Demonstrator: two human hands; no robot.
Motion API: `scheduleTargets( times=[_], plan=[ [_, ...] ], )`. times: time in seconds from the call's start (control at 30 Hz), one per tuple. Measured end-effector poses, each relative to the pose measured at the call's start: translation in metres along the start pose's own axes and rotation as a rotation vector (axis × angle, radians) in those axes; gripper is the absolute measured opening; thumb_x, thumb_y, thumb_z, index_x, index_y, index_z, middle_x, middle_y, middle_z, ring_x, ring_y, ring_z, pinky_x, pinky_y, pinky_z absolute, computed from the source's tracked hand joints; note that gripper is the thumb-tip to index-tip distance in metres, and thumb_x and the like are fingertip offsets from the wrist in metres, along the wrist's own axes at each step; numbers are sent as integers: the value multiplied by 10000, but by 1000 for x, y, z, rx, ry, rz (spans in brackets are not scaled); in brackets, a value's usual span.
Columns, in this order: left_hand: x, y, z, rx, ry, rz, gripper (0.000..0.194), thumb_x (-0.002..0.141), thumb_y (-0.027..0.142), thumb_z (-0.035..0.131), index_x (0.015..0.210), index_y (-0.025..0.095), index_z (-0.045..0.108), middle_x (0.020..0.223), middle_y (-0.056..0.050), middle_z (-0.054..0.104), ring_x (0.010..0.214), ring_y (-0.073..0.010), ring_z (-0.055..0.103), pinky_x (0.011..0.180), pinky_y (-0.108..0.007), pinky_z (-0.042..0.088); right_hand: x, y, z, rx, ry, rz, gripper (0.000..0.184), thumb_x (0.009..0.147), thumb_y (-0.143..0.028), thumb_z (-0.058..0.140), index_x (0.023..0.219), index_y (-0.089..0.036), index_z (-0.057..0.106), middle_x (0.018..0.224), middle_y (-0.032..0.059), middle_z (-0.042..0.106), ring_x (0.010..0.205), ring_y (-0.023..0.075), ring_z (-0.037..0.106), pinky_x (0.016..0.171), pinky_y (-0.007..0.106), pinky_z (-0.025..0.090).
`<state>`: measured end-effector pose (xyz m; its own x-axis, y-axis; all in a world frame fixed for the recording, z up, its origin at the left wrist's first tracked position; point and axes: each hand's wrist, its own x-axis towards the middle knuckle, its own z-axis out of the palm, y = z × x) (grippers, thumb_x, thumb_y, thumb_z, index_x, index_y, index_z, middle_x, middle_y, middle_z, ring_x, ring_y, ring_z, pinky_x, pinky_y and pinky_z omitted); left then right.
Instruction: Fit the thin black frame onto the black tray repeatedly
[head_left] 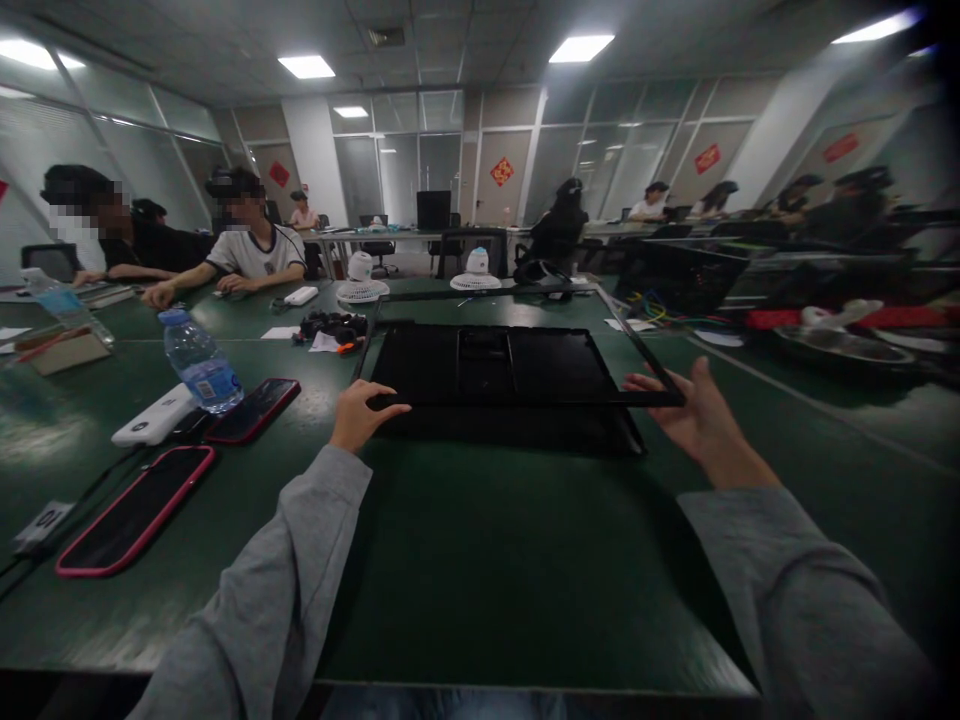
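Observation:
A thin black rectangular frame (517, 399), which looks like a monitor bezel, is held tilted above the table. My left hand (356, 418) pinches its near left corner between thumb and fingers. At the near right corner, my right hand (709, 428) grips the frame with fingers behind its edge and thumb raised. Through the frame's opening shows a black plastic panel (420, 365), like a monitor's back cover, with a recessed section in its middle. That panel lies on the green table (510, 560); part of its near edge is behind the frame's bar.
Left of my arm are a water bottle (199, 365), two phones, the nearer phone (135, 515) red-edged, and a white power bank (154, 415). Beyond the frame stand small white fans (480, 270) and a dark tangle (330, 327). A metal bowl (840, 355) is at right. People sit across the room.

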<state>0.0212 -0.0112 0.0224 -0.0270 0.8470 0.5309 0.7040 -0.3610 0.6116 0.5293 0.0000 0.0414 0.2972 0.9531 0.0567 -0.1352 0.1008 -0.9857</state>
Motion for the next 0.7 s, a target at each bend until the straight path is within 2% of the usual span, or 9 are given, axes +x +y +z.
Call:
scheduleTargets(
  times=[0.07, 0.1, 0.17, 0.23, 0.3, 0.37, 0.5, 0.7],
  plan=[
    [-1, 3, 2, 27, -26, 24, 323, 642, 484, 853, 850, 254, 762, 913, -62, 720, 929, -247, 625, 895, -394, 449, -1, 4, 3, -123, -6, 19, 334, 917, -447, 552, 1104, -171, 577, 984, 141, 670, 899, 220, 648, 807, 340, 507],
    [-2, 3, 3, 39, -40, 33, 313, 641, 473, 857, 847, 259, 760, 925, -60, 726, 952, -250, 624, 913, -402, 439, 0, 9, 4, -220, 11, 8, 311, 872, -355, 626, 1121, -175, 581, 920, 100, 665, 829, 200, 633, 779, 327, 500],
    [-2, 1, 3, 60, -68, 46, 305, 646, 469, 857, 850, 265, 757, 947, -57, 733, 983, -254, 622, 937, -414, 424, 3, 22, 7, -426, 64, -84, 350, 829, -259, 652, 1162, -170, 588, 844, 53, 639, 739, 176, 586, 745, 319, 481],
    [-1, -4, 3, 83, -94, 50, 312, 654, 482, 849, 859, 266, 756, 964, -58, 735, 997, -256, 624, 949, -420, 416, 8, 36, 8, -616, 142, -236, 321, 849, -259, 595, 1153, -158, 609, 870, 61, 631, 766, 186, 568, 785, 340, 476],
    [0, -9, 3, 103, -115, 54, 325, 660, 499, 840, 867, 263, 755, 975, -60, 736, 998, -257, 628, 952, -419, 415, 11, 48, 9, -771, 210, -371, 308, 853, -272, 557, 1127, -155, 636, 951, 89, 629, 875, 220, 572, 876, 380, 465],
    [0, -14, 3, 118, -142, 53, 342, 667, 521, 827, 876, 260, 754, 980, -62, 736, 994, -257, 631, 947, -413, 420, 13, 57, 8, -892, 273, -437, 344, 843, -292, 544, 1137, -151, 654, 995, 115, 617, 967, 259, 561, 942, 427, 444],
    [-2, -19, 5, 139, -217, 27, 372, 671, 569, 804, 887, 270, 755, 1001, -62, 739, 1015, -265, 631, 943, -411, 422, 12, 69, 6, -990, 355, -490, 437, 843, -331, 527, 1218, -144, 650, 1054, 146, 595, 1062, 295, 527, 1005, 481, 406],
    [-3, -19, 6, 171, -261, 31, 349, 665, 574, 804, 853, 284, 754, 1007, -54, 744, 1044, -283, 628, 991, -452, 375, 7, 77, 2, -1012, 329, -472, 476, 855, -350, 502, 1255, -135, 649, 1026, 148, 601, 1033, 290, 544, 995, 476, 419]
  ],
)
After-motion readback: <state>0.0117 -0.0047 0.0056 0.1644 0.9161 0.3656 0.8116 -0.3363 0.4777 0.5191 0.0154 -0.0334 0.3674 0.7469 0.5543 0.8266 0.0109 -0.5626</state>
